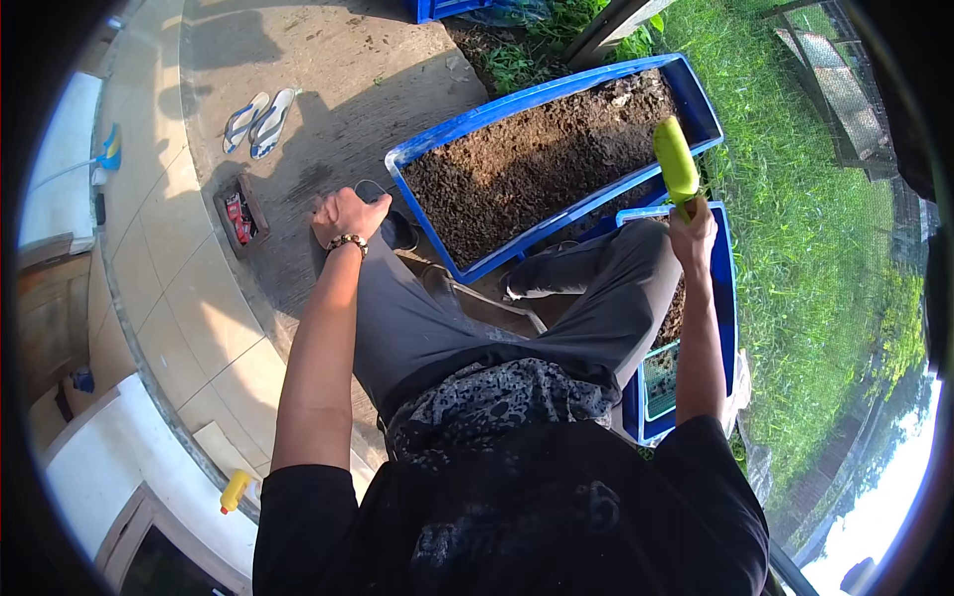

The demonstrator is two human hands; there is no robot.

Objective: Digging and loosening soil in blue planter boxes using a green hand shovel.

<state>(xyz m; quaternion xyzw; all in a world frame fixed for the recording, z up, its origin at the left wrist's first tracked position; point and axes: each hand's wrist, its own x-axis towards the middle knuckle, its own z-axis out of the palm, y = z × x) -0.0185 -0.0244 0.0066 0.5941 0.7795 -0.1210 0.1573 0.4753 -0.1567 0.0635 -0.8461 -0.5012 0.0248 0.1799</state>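
My right hand grips a lime-green hand trowel by its handle, with the blade pointing away from me. The blade overlaps the near right rim of a long blue plastic planter box in my view; its height above the rim is hard to judge. Brown, crumbly soil fills much of that box. My left hand rests on my left knee, thumb apart from the fingers, with nothing seen in it. Under my right forearm is a second blue box with soil and a green mesh tray.
A small wooden box with red packets sits left of my knee, near a pair of flip-flops. Tiled floor runs along the left, with a yellow bottle. Grass and mesh netting border the right.
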